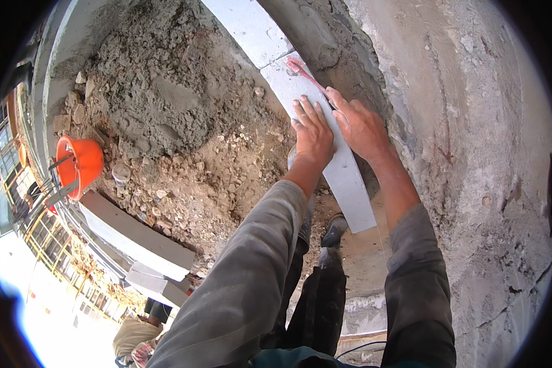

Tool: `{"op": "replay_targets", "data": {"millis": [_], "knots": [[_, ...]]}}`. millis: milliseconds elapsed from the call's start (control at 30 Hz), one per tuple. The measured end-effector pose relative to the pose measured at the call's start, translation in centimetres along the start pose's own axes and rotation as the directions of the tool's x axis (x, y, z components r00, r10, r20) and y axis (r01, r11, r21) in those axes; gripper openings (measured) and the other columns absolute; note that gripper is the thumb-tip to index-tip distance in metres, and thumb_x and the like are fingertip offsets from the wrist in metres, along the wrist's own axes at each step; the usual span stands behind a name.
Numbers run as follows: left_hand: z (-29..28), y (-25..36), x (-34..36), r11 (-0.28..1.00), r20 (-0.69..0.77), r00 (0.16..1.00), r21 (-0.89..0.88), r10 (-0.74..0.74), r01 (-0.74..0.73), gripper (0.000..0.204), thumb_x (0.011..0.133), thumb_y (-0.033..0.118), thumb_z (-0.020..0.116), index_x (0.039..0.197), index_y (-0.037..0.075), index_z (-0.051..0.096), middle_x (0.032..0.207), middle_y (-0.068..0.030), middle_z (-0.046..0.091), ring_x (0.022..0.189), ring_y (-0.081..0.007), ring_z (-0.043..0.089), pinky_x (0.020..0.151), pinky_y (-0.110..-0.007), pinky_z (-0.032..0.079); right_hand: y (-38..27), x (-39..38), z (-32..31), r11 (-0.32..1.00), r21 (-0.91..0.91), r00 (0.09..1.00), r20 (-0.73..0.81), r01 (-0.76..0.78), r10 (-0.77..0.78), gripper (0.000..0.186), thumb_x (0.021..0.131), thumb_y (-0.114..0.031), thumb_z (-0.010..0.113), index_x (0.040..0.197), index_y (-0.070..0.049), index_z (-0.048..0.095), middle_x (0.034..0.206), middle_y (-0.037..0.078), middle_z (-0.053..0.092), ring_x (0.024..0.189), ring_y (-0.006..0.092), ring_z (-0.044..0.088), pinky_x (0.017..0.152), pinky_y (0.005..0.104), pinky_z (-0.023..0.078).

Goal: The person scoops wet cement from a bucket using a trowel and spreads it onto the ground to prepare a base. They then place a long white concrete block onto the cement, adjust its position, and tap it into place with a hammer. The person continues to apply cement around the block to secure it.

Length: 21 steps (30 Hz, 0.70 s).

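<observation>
Two long white stone slabs, the upper one (245,27) and the lower one (349,193), lie end to end beside the rough concrete wall (460,122). My left hand (313,132) lies with its fingers spread on the lower slab. My right hand (356,129) grips the handle of a red tool (306,76), whose head, perhaps a mallet's, rests at the slab's upper end near the joint. The underside of my left palm is hidden.
Wet grey mortar (153,92) lies on rubble ground (214,184) to my left, with an orange bucket (89,165) holding tools and pale blocks (135,236). My boot (334,233) is below the slab. Another person (135,343) is at the lower left.
</observation>
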State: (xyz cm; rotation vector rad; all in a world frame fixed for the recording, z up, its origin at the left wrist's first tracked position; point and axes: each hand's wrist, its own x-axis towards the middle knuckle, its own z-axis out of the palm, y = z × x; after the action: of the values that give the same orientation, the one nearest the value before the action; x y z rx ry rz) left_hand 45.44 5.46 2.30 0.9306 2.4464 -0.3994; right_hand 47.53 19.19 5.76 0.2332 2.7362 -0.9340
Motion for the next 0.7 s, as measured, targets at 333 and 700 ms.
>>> {"op": "replay_targets", "data": {"millis": [333, 700], "knots": [[-0.8, -8.9, -8.2, 0.862, 0.043, 0.981, -0.47, -0.19, 0.188, 0.095, 0.08, 0.04, 0.075, 0.149, -0.001, 0.025, 0.151, -0.0271, 0.03, 0.141, -0.0389, 0.031, 0.112, -0.048, 0.034, -7.4, -23.1, -2.7, 0.858, 0.418, 0.937, -0.044, -0.298, 0.347, 0.042, 0.081, -0.009, 0.067, 0.119, 0.002, 0.052, 0.094, 0.025, 0.065, 0.085, 0.042, 0.066, 0.073, 0.0461, 0.052], [2.8, -21.0, -59.0, 0.291, 0.262, 0.488, -0.542, -0.833, 0.788, 0.036, 0.085, 0.026, 0.066, 0.112, 0.002, 0.064, 0.094, -0.0243, 0.068, 0.09, -0.041, 0.066, 0.082, -0.048, 0.053, -11.8, -50.6, -8.5, 0.815, 0.265, 0.855, 0.211, -0.516, 0.473, 0.023, 0.076, -0.01, 0.065, 0.094, 0.001, 0.056, 0.077, 0.015, 0.06, 0.07, 0.027, 0.062, 0.067, 0.0392, 0.049]]}}
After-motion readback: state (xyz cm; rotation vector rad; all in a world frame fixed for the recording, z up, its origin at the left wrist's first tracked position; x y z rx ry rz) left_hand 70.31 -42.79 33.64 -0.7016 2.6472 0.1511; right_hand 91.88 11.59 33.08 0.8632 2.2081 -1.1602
